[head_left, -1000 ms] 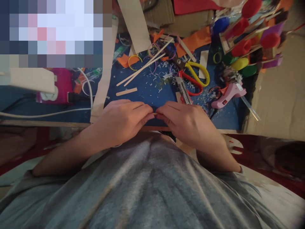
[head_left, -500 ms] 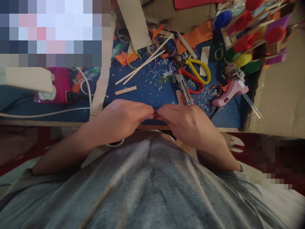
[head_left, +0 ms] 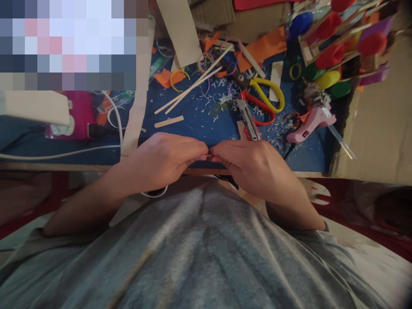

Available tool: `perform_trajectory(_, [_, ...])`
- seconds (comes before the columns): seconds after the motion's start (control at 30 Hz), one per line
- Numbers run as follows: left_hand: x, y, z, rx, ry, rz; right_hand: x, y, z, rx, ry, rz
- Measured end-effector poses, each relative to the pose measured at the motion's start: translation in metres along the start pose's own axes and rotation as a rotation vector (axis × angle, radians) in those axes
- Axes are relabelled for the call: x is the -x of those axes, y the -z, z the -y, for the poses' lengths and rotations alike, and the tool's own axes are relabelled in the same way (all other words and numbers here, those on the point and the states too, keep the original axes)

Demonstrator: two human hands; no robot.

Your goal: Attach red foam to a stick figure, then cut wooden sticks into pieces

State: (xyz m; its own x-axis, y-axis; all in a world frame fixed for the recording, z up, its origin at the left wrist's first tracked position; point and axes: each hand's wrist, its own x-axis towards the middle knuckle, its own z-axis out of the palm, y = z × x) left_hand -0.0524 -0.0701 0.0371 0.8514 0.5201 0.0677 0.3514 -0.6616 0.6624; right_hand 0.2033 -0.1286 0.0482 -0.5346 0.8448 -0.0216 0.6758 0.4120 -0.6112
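Drawn slightly closer together than a second ago, with less wood showing in between: left hand [head_left: 165, 161] and right hand [head_left: 254, 165]. Clamped between the fingertips of both, in the narrow gap where left and right almost meet, a small tan stick [head_left: 209, 155]; mostly covered by the fingers, with only a short sliver in sight and the ends hidden. Held low, just inside the front edge of the blue counter [head_left: 202, 128], around the middle of that edge. Thumbs tucked beneath, fingers bent and pointing inward at each other, backs of both hands turned up. Forearms slanting in from either side across the front edge, elbows out beside a grey shirt [head_left: 206, 244]. Ahead of the left hand, a short flat stick [head_left: 169, 122] and, farther from the front edge, two long thin sticks [head_left: 201, 80], crossed. Just beyond the right hand, a box cutter [head_left: 247, 118], then scissors [head_left: 243, 81] with red and yellow handles. Near the right edge, a pink glue gun [head_left: 310, 124].
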Motion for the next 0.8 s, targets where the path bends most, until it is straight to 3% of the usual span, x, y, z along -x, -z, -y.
perform_trajectory(0.8, [-0.0028, 0.0042, 0.0024, 0.008, 0.007, 0.055, 0.0005, 0.0011, 0.0016, 0.012, -0.015, 0.022])
